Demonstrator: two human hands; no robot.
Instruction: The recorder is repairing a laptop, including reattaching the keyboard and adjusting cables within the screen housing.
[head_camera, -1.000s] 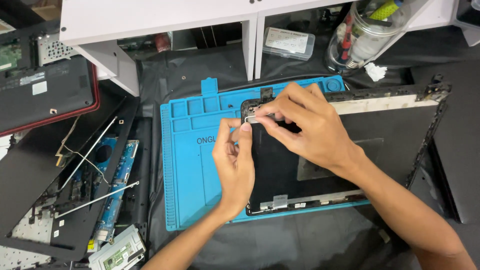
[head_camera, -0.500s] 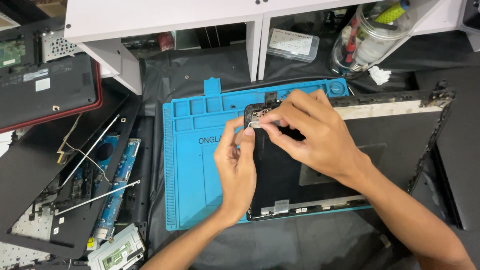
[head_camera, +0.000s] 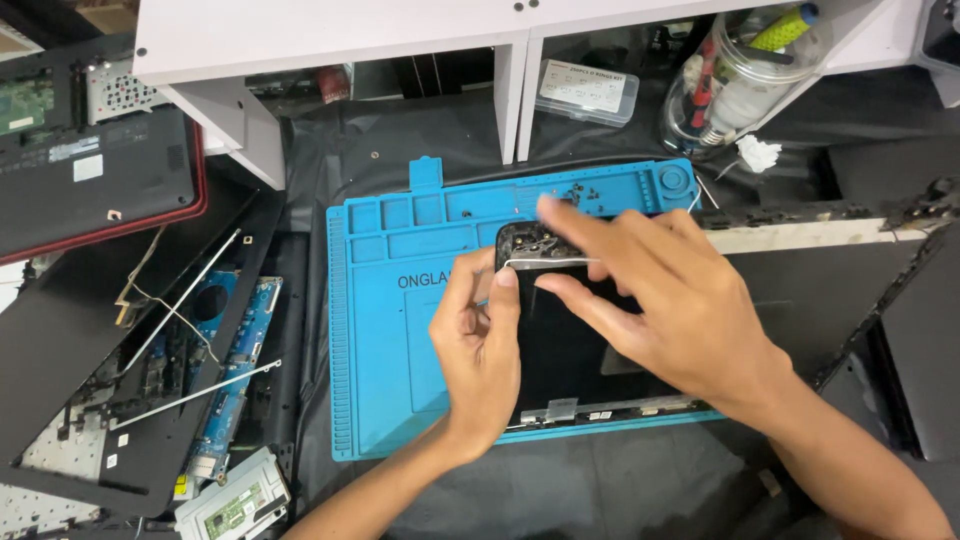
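A black laptop lid panel (head_camera: 570, 360) lies on a blue silicone work mat (head_camera: 400, 350), running off it to the right. My left hand (head_camera: 480, 350) grips the panel's left edge near its top corner, thumb pressed beside a thin silvery strip (head_camera: 550, 263). The corner itself (head_camera: 525, 240) shows worn metal hinge parts. My right hand (head_camera: 670, 300) hovers over that corner with its fingers spread and holds nothing I can see; the index finger is blurred. Small screws (head_camera: 590, 195) sit in the mat's top compartments.
A white shelf unit (head_camera: 330, 35) stands behind the mat. A clear jar of tools (head_camera: 740, 70) and a clear plastic parts box (head_camera: 588, 90) are at the back. At the left lie a red-edged laptop base (head_camera: 100, 180), a black casing with blue circuit boards (head_camera: 235, 360), and a small module (head_camera: 235, 500).
My right hand was pinched at the panel's top corner; its fingers have since come apart and lifted. My left hand keeps its grip on the left edge. The view has drifted slightly.
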